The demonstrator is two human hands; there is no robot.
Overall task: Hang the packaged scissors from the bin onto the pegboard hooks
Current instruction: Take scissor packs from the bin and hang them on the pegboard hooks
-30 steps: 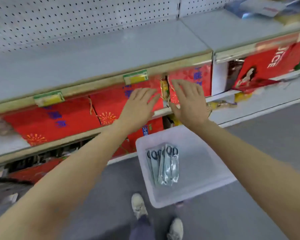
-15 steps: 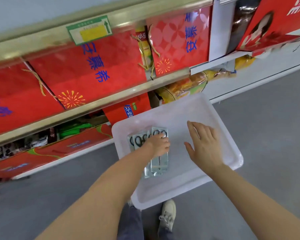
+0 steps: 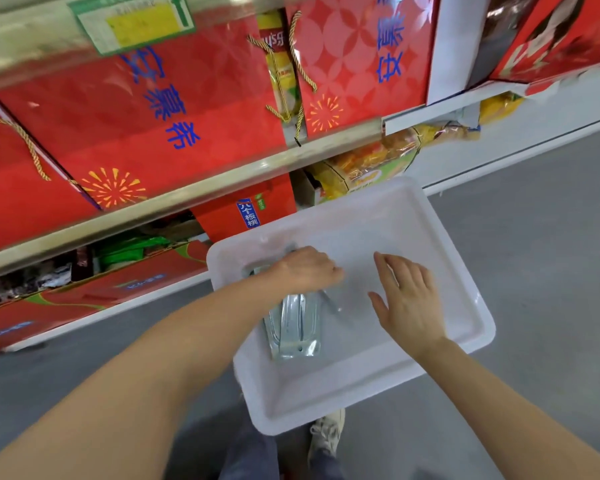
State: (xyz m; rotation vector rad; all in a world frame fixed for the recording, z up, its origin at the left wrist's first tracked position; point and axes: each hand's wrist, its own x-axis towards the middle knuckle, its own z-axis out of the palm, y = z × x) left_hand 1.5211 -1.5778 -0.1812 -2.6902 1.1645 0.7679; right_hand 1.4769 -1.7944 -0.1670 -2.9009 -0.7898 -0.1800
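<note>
Scissors (image 3: 297,323), a small stack of clear packs, lie in the white bin (image 3: 465,282) on the floor at my feet, toward its left side. My left hand (image 3: 305,270) is down on the far end of that stack, fingers curled over the top pack; the blur keeps me from telling whether I have it pinched or am only pressing on it. My right hand (image 3: 407,301) is spread flat and empty over the bare bottom of the bin, just beside the packs and not touching them.

As for progress, I judge this to be the very start of a pick. No pack is off the stack, and none is in the air. The pegboard and its hooks are out of view, so I cannot say how many packs already hang there. What shows above the bin is a shelf of red gift boxes (image 3: 136,126). Left to do: lift one pack clear, stand, find a hook, thread the hang hole, then repeat for the rest.
</note>
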